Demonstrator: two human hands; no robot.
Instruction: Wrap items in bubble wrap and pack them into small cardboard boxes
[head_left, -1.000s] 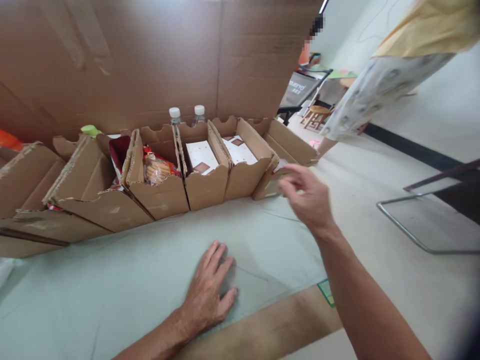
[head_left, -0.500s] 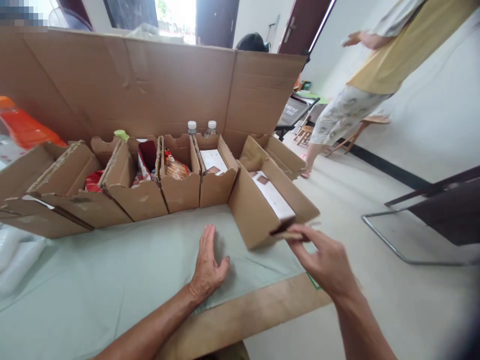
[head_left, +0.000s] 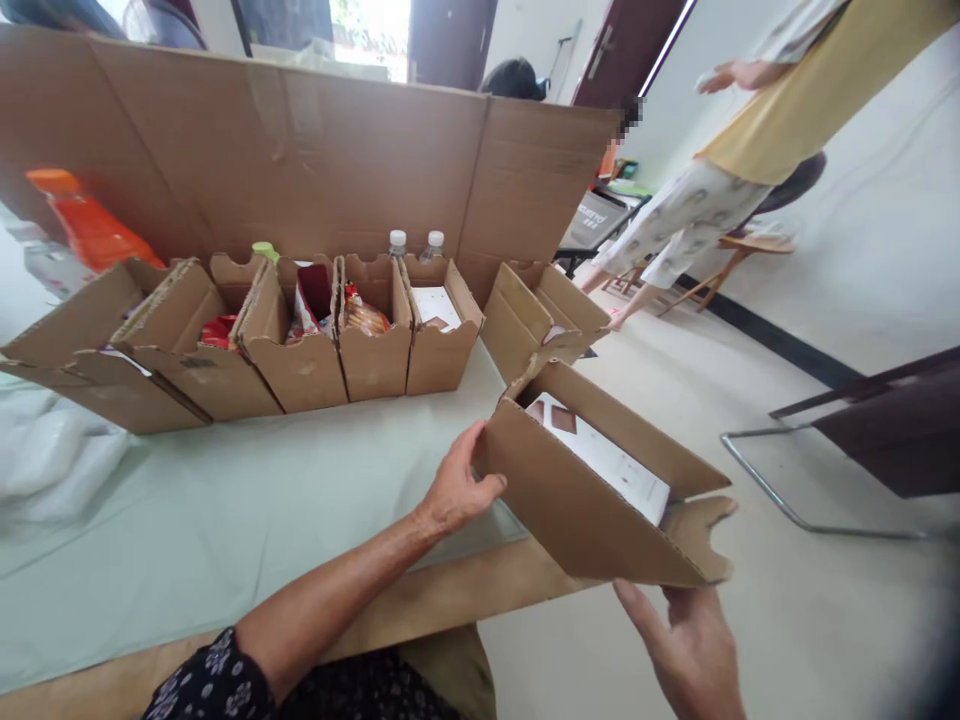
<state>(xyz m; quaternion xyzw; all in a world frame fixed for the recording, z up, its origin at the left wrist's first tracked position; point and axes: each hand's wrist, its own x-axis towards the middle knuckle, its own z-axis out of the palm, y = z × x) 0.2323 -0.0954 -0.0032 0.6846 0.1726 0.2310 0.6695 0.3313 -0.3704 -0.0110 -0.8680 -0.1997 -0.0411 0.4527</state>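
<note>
An open cardboard tray with a white and brown packet inside hangs tilted over the table's near right corner. My left hand grips its left end, thumb against the outer wall. My right hand supports it from below at the right end, fingers curled under the base. A row of similar cardboard trays stands at the back of the table, holding snack packets and white packets.
A tall cardboard sheet stands behind the row. Two capped bottles and an orange bottle stand by it. Another person stands at the right near a wooden stool. A metal chair frame sits on the floor.
The tray has been pulled out of the row toward me and lifted off the table. My left hand rose from the tablecloth onto its end; my right hand moved beneath it.
</note>
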